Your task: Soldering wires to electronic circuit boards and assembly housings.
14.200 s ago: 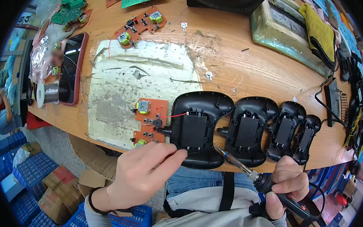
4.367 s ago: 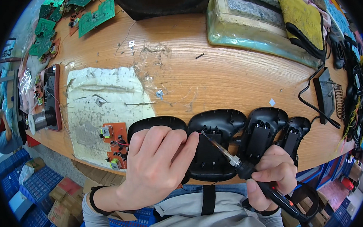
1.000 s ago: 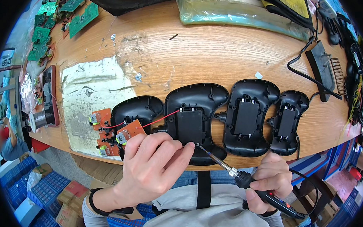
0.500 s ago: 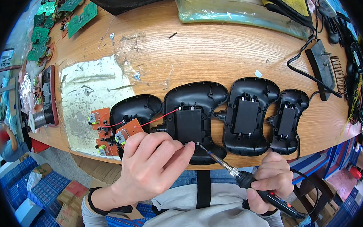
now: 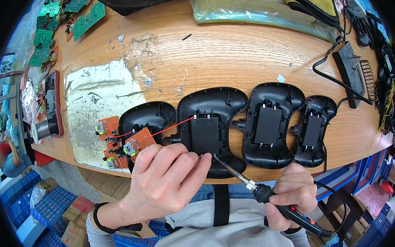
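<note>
My right hand [image 5: 293, 194] grips a black soldering iron [image 5: 261, 190]. Its tip meets the metal contacts at the lower edge of a black battery box [image 5: 205, 135], right beside my left fingertips. That box sits inside a black plastic controller shell half [image 5: 214, 99]. My left hand [image 5: 167, 177] is closed in a pinch at the same contacts; whatever lies between the fingers is hidden. A red wire [image 5: 173, 127] runs from an upper contact of the box to an orange circuit board [image 5: 140, 143], which rests left of the shell, partly behind my hand.
Two similar shells [image 5: 271, 94] [image 5: 320, 104] with battery boxes lie to the right, another [image 5: 154, 112] to the left. An iron stand [image 5: 350, 73] with a coiled spring is at the far right. Green circuit boards [image 5: 89, 21] and a solder spool [image 5: 42, 131] are leftward. Another person [image 5: 9, 153] sits beyond.
The soldering iron has shifted slightly left, bringing its tip closer to my left fingertips. My left hand has barely moved.
</note>
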`<state>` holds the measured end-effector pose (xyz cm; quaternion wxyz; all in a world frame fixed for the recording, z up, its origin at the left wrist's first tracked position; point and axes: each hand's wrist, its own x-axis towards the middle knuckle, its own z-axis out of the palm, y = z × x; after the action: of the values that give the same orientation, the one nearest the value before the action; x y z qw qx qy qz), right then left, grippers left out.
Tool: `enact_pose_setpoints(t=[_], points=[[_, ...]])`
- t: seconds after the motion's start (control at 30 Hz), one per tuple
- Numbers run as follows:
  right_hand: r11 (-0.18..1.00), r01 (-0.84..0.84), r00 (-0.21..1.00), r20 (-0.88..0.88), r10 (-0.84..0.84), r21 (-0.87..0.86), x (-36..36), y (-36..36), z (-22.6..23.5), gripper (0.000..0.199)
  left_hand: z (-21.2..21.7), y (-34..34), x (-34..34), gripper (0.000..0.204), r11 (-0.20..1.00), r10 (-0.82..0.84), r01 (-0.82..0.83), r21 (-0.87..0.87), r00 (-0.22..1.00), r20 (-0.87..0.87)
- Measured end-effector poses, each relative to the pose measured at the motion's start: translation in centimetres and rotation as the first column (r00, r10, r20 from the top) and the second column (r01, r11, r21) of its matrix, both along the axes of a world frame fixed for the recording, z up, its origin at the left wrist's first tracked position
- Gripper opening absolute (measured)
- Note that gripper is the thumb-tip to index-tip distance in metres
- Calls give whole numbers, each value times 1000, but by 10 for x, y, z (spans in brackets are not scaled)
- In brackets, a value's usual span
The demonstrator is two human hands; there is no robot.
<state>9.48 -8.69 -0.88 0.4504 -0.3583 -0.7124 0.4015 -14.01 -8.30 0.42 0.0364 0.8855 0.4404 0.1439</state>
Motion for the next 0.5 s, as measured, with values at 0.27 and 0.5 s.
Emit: enact_pose_setpoints(t=[0.27,0.5], points=[[1000,-9,1000,12,9,-3,0,0,1,17,-2,-1,4,35,999,33,-33,16,999,22],[1000,-16,999,41,15,6,0,-1,2,17,-2,-1,6,31,997,6,-3,71,999,-37]])
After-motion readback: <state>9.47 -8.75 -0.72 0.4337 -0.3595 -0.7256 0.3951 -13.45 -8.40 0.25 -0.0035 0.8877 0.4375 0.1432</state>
